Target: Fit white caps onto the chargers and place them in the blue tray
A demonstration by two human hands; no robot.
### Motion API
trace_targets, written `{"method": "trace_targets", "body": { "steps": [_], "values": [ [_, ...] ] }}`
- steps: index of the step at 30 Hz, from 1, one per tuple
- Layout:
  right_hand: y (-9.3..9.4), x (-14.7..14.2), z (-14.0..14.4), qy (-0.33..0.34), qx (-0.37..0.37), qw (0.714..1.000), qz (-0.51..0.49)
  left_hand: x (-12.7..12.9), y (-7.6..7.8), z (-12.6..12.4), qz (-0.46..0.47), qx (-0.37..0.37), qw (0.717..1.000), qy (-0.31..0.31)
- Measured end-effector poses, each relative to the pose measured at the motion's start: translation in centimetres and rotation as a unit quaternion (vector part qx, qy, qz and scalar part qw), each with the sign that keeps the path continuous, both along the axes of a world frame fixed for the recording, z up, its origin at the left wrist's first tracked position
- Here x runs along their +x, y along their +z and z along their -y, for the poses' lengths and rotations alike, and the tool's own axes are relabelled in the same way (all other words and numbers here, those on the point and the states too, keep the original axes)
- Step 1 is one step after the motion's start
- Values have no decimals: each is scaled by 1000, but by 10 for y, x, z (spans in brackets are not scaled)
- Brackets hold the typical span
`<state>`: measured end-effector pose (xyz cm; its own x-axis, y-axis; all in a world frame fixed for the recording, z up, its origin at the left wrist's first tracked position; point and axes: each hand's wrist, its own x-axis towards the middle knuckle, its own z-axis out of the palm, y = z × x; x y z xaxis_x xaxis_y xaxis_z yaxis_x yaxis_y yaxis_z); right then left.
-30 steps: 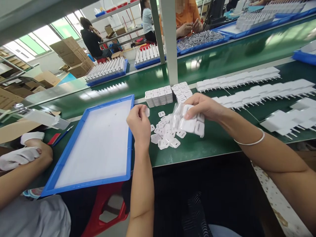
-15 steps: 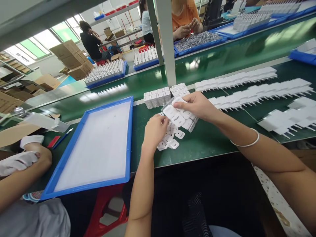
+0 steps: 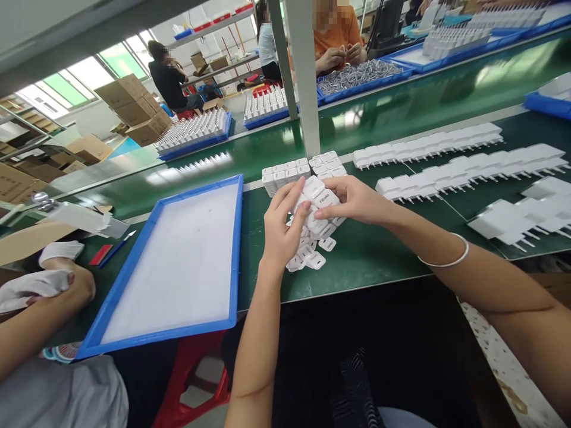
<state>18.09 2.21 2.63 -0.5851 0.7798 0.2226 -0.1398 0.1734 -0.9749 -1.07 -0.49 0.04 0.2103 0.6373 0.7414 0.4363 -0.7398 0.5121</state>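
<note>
Several tiles (image 3: 325,201), “Fibaks” on one, in grip of left hand (image 3: 282,226) and right hand (image 3: 357,200).

Between the left hand (image 3: 282,229) and right hand (image 3: 354,201), the plastic covers (image 3: 322,202) are white with dark lettering, the tray (image 3: 178,261) left of the left hand is white with a blue rim, the tabletop (image 3: 361,267) beneath both is green, and the bangle (image 3: 466,248) behind the right hand is whitish.

And there's bright light at the slanting windows (image 3: 61,88), ten o'clock — shelving (image 3: 225,25) runs along a pale wall (image 3: 211,45) at eleven, a light post (image 3: 307,83) stands at twelve — speckled floor (image 3: 488,348) at four, red stool (image 3: 181,370) at seven.
</note>
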Motion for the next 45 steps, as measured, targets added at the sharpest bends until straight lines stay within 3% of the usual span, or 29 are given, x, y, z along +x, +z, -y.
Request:
{"method": "trace_targets", "body": {
  "steps": [5,11,17,23,31,38,45],
  "values": [
    [-6,-2,-2,-61,20,998,16,2,1,2,-30,6,1000,3],
    [-10,-4,-2,-86,60,994,31,7,-1,6,-34,-14,999,-14],
    [-8,-2,-2,-90,85,991,56,12,-1,7,38,-46,998,-30],
    [-7,-4,2,-73,144,982,99,16,0,10,153,-151,977,-12],
    [0,-1,7,29,69,993,89,6,3,5,259,-275,926,-15],
    [0,-3,7,-21,4,996,81,-2,12,9,160,-316,931,-90],
    [2,0,8,33,-36,997,54,-4,14,8,188,-359,910,-92]
  ]
}}
